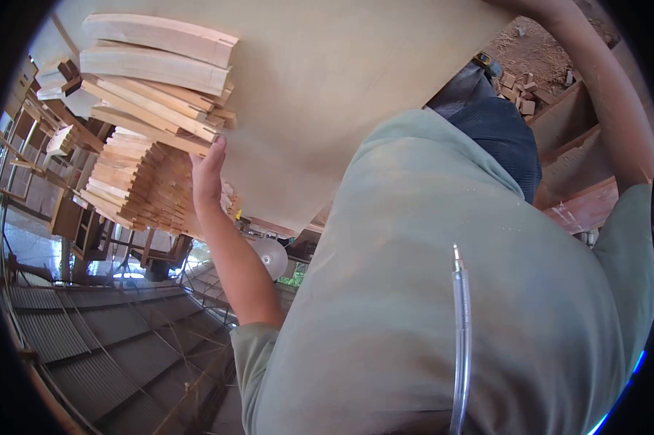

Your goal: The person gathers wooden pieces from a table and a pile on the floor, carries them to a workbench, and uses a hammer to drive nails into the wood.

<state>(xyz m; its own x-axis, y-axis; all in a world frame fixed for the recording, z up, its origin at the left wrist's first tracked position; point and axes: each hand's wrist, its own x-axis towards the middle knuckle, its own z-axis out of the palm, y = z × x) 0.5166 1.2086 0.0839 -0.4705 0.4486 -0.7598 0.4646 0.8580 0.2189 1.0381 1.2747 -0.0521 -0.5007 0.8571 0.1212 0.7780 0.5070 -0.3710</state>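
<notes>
My left hand (209, 170) is at the ends of a pile of pale wooden slats (153, 129). Its thumb lies over the end of the lowest slat, and the other fingers are mostly hidden behind the wood. Beside them on the broad board (319, 87) lie curved wooden pieces (156, 67), stacked with their ends roughly together. At the top edge of the view, my right hand (519, 3) reaches over the board's edge. Only a sliver near the wrist shows there; its fingers are out of frame.
A large stack of wooden pieces (135, 177) stands beyond my left hand. Small wood offcuts (522, 94) and shavings lie on the ground near my right arm. A pen (460, 326) hangs on my shirt front. Wooden frames (88, 225) stand farther off, near the corrugated roof (102, 333).
</notes>
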